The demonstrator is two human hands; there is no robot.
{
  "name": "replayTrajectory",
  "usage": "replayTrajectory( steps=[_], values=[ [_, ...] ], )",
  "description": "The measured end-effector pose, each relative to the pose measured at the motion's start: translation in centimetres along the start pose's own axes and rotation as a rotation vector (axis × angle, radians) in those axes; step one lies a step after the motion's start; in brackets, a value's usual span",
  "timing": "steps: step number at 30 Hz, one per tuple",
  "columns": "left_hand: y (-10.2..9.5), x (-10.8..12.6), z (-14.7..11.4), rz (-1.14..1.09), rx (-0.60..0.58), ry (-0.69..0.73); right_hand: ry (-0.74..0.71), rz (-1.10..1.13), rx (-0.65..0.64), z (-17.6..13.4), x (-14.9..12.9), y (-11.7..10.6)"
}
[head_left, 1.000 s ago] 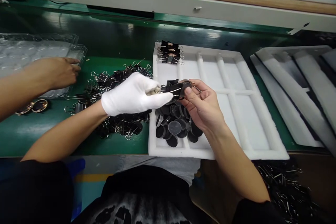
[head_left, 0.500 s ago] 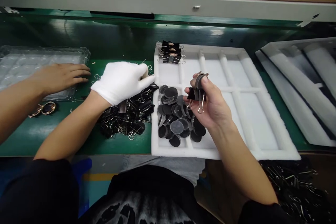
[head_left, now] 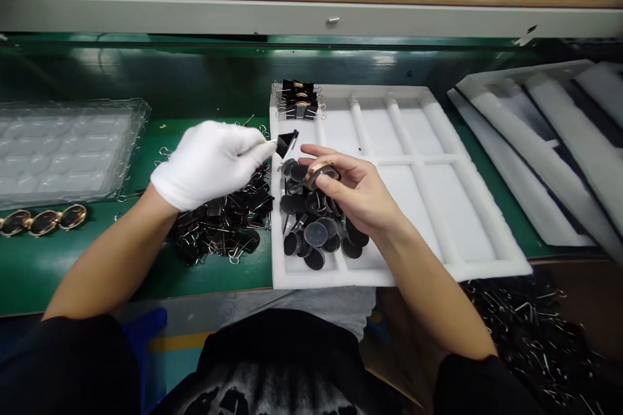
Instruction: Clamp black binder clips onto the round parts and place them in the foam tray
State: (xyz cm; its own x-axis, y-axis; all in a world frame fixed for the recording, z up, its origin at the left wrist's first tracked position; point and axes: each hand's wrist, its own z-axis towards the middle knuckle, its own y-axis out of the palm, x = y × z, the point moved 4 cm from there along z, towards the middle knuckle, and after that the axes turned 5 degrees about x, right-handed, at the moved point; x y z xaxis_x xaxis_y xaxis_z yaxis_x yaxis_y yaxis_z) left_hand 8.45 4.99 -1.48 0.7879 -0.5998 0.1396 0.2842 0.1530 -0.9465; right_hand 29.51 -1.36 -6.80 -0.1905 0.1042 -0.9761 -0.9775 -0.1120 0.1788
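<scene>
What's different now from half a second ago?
The right hand has moved left over the loose discs, holding a round piece; the clip seen with it no longer shows there. The gloved left hand now holds a black clip by the white tray. A co-worker's hand has left the clear plastic tray and the view. The tray of discs and its clipped pieces stay put.

The lone view looks forward and down from the wearer's head; close above the green bench (head_left: pixel 219 280).
</scene>
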Motion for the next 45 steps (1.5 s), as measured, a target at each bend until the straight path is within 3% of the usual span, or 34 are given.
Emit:
replayTrajectory(
  steps=[4, 8, 16, 22, 29, 35, 45],
  values=[
    [-0.1, 2.0, -1.0, -0.481, -0.134, 0.031, -0.078, 0.002, -0.162, -0.2, 0.1, 0.5],
    [0.3, 2.7, -1.1, -0.634, -0.168, 0.040, -0.104, 0.056, -0.186, -0.3, 0.0, 0.6],
    [0.8, 3.0, -1.1, -0.335, -0.016, -0.058, -0.143, -0.078, -0.115, -0.4, -0.6, 0.9],
    [1.0, 2.7, -1.0, -0.346, 0.035, 0.001, -0.105, -0.118, -0.077, -0.2, -0.5, 0.2],
    [1.1, 2.9, -1.6, -0.552, -0.219, 0.164, -0.059, -0.328, 0.073, 0.2, -2.1, -2.5],
    [1.9, 3.9, -2.2, -0.553, -0.263, 0.245, -0.059, -0.462, -0.140, -0.3, -2.5, -2.6],
    [2.4, 4.0, -2.3, -0.414, -0.318, 0.220, -0.116, -0.567, -0.194, -0.7, -2.3, -2.5]
  ],
)
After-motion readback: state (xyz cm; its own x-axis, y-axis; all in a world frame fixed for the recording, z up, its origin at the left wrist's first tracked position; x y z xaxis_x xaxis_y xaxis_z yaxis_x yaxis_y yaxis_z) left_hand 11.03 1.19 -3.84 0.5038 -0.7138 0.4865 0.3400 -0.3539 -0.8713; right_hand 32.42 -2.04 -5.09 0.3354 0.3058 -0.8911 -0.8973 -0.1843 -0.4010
